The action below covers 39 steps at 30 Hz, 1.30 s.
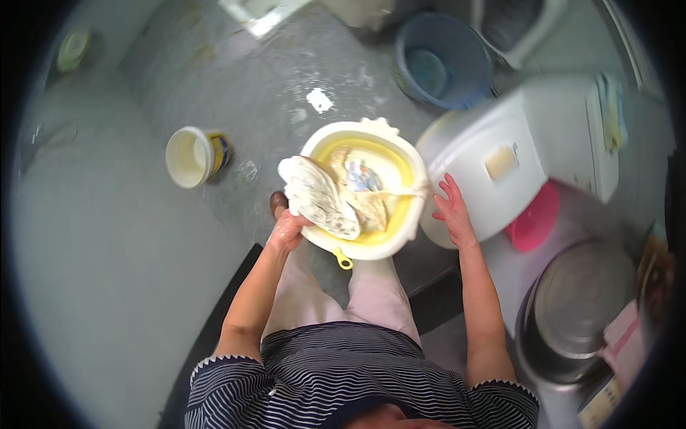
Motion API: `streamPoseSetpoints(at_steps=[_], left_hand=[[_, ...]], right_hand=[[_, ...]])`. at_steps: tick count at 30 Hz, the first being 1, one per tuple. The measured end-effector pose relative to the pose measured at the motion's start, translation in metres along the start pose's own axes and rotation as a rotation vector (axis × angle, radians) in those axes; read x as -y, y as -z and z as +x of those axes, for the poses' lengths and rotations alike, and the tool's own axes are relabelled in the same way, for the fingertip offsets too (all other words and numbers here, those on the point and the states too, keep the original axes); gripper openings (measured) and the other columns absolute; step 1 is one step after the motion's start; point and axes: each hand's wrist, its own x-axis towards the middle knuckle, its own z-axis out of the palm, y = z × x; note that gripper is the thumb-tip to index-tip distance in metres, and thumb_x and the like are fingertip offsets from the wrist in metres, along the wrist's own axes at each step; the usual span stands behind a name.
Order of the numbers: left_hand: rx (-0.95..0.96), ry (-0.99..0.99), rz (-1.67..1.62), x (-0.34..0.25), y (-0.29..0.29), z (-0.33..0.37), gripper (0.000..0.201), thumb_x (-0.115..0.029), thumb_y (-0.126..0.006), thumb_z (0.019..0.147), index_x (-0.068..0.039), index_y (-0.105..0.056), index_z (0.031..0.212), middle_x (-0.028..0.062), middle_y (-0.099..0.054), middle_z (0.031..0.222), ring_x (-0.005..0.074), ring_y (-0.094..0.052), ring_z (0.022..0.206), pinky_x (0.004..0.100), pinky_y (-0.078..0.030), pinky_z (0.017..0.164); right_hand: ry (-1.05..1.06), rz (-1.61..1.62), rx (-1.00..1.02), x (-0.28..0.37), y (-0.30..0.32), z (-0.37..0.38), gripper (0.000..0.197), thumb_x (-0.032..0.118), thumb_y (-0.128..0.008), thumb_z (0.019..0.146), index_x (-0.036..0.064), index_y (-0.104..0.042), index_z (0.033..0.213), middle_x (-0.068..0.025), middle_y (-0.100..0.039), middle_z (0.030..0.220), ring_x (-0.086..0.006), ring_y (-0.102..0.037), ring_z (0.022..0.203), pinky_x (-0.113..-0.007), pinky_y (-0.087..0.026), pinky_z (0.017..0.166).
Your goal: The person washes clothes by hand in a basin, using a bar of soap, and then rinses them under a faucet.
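Note:
A white wash basin (330, 132) with a yellow inner band is in front of my legs. My left hand (289, 227) grips its lower left rim, fingers partly hidden beneath. A wet white cloth (319, 196) hangs bunched over the left rim, just above that hand. Inside lie a beige cloth (368, 206) and a bluish patterned cloth (363, 177); a pale strip of fabric reaches the right rim. From the lower rim sticks out a yellow loop tab (344, 259). My right hand (452, 212) is empty, fingers spread, a little right of the basin and apart from it.
A white washboard sink or tub (464, 161) with a yellowish soap bar (501, 163) stands at right, a pink basin (534, 218) below it. A blue bucket (446, 64) is at the back. An open tub (191, 157) sits left on the wet floor. A lidded pot (586, 300) is lower right.

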Motion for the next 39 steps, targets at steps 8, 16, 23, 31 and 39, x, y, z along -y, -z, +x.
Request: streamPoseSetpoints(at_steps=[8, 16, 23, 31, 39], left_hand=[[-0.192, -0.131, -0.104, -0.066, 0.053, -0.064, 0.047, 0.007, -0.06, 0.059, -0.001, -0.056, 0.105, 0.0085, -0.061, 0.099, 0.0211, -0.058, 0.091, 0.031, -0.044, 0.084], [-0.44, -0.098, -0.113, -0.154, 0.098, -0.112, 0.037, 0.005, -0.057, 0.06, 0.002, -0.058, 0.096, 0.0081, -0.061, 0.093, 0.0198, -0.058, 0.083, 0.0298, -0.044, 0.077], [-0.545, -0.274, -0.255, -0.258, 0.114, -0.096, 0.037, 0.005, -0.056, 0.059, 0.004, -0.057, 0.096, 0.0095, -0.06, 0.089, 0.0205, -0.058, 0.081, 0.0291, -0.046, 0.072], [-0.681, -0.493, -0.713, -0.349, 0.16, -0.048, 0.037, 0.009, -0.053, 0.06, 0.008, -0.053, 0.097, 0.0154, -0.059, 0.088, 0.0259, -0.059, 0.075, 0.033, -0.049, 0.064], [-0.83, -0.65, -1.043, -0.42, 0.195, -0.032, 0.038, 0.004, -0.058, 0.057, 0.008, -0.053, 0.095, 0.0142, -0.058, 0.086, 0.0241, -0.059, 0.071, 0.033, -0.049, 0.059]], right_hand=[[0.312, -0.929, 0.225, 0.067, -0.118, 0.038, 0.028, 0.022, -0.062, 0.075, -0.0008, -0.059, 0.091, -0.0143, -0.062, 0.081, -0.0206, -0.06, 0.073, -0.031, -0.046, 0.064], [0.433, -0.754, 0.594, 0.188, -0.343, -0.027, 0.017, 0.011, -0.063, 0.075, 0.0054, -0.06, 0.091, -0.0072, -0.062, 0.084, -0.0172, -0.058, 0.069, -0.026, -0.046, 0.061], [0.695, -1.306, 0.831, 0.206, -0.504, 0.034, 0.037, 0.015, -0.062, 0.066, 0.0053, -0.054, 0.101, -0.0096, -0.06, 0.088, -0.0275, -0.056, 0.084, -0.037, -0.043, 0.073], [0.264, -1.114, 0.946, 0.3, -0.598, 0.139, 0.028, 0.015, -0.055, 0.072, -0.004, -0.054, 0.093, -0.0147, -0.061, 0.07, -0.021, -0.059, 0.052, -0.031, -0.047, 0.05], [0.757, -1.208, 1.218, 0.418, -0.788, 0.162, 0.038, 0.025, -0.063, 0.073, -0.0016, -0.058, 0.099, -0.0139, -0.063, 0.074, -0.0197, -0.062, 0.066, -0.029, -0.048, 0.062]])
